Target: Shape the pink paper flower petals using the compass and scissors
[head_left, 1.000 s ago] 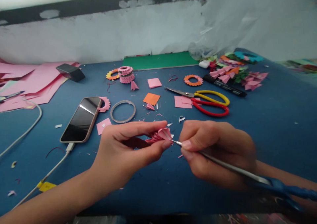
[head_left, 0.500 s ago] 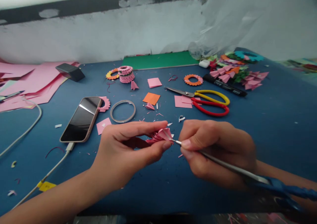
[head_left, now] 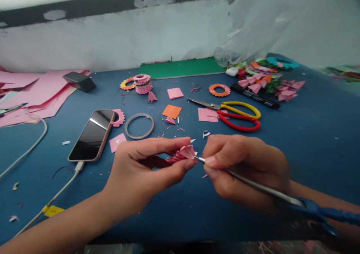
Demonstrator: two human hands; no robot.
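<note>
My left hand (head_left: 146, 171) pinches a small folded pink paper piece (head_left: 181, 154), made of pleated, stacked layers, between thumb and fingers. My right hand (head_left: 244, 168) is closed round a slim metal tool (head_left: 261, 188) with blue handle parts at its far end; its exact kind is unclear. The tool's narrow tip touches the pink piece at its right end. Just beyond my hands lie a small folded pink paper (head_left: 170, 120), an orange paper square (head_left: 171, 111) and thin paper scraps. Scissors (head_left: 230, 113) with yellow and red handles rest on pink paper squares (head_left: 207, 115).
A phone (head_left: 92, 136) on a white cable (head_left: 60, 190) and a tape ring (head_left: 139, 126) lie on the left. Farther back are notched paper rings (head_left: 219, 90), a black marker (head_left: 254, 96), folded paper pieces (head_left: 287, 91), a green board (head_left: 182, 68) and pink sheets (head_left: 47, 96).
My right hand and the tool have shifted very slightly left and up. My left hand holds the pink piece in the same place.
</note>
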